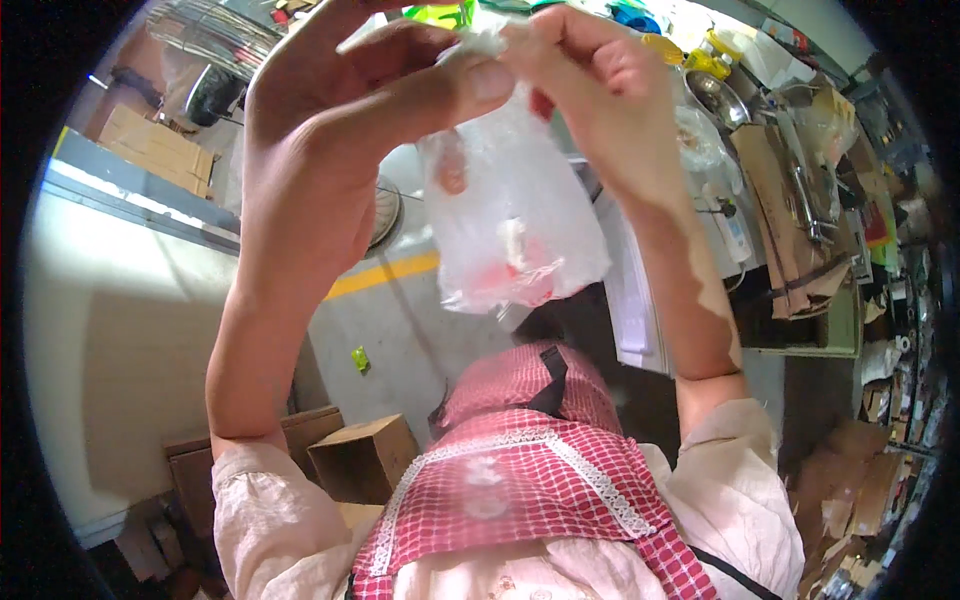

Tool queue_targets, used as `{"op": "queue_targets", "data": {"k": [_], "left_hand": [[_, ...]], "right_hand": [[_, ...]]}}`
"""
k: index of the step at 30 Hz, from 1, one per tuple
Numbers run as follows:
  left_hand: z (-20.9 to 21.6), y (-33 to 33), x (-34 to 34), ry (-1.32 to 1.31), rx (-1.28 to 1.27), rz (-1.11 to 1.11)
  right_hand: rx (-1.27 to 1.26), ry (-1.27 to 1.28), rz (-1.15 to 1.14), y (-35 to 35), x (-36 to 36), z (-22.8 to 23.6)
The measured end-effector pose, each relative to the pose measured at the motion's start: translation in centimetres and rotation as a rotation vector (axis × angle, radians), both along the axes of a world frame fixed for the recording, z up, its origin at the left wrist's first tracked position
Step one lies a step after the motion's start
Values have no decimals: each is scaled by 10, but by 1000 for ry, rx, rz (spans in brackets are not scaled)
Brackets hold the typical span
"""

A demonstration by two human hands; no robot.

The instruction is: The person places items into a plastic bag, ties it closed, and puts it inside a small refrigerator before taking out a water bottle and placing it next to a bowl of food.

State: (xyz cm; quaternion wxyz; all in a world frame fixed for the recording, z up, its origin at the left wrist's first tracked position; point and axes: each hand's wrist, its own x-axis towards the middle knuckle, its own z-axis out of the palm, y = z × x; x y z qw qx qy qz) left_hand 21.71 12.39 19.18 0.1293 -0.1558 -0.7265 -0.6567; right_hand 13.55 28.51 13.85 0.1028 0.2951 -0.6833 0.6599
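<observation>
A translucent plastic bag (500, 185) hangs in front of me, its top gathered between my two raised hands. Something white and red shows faintly through its lower part; I cannot make out what it is. My left hand (390, 110) pinches the bag's top between thumb and fingers. Right beside it, my right hand (610, 85) has its fingers closed on the same gathered plastic. The hands nearly meet at the bag's neck.
A cardboard box (368, 458) stands on the floor at lower left, near a small green wrapper (360, 359). At right, a worktop carries a metal bowl (716, 97), a yellow container (712, 55) and folded cardboard (775, 215). A white panel (632, 290) stands below my right forearm.
</observation>
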Motion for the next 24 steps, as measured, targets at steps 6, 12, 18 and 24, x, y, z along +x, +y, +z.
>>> {"op": "queue_targets", "data": {"k": [6, 12, 18, 24], "left_hand": [[-52, -53, 41, -223, 227, 39], [-80, -106, 80, -315, 118, 246], [-100, -142, 112, -23, -43, 402], [-93, -125, 95, 590, -1183, 213]], "right_hand": [[83, -92, 389, -42, 48, -100], [55, 37, 138, -114, 95, -146], [-196, -480, 406, -143, 93, -156], [231, 140, 466, -171, 91, -180]]}}
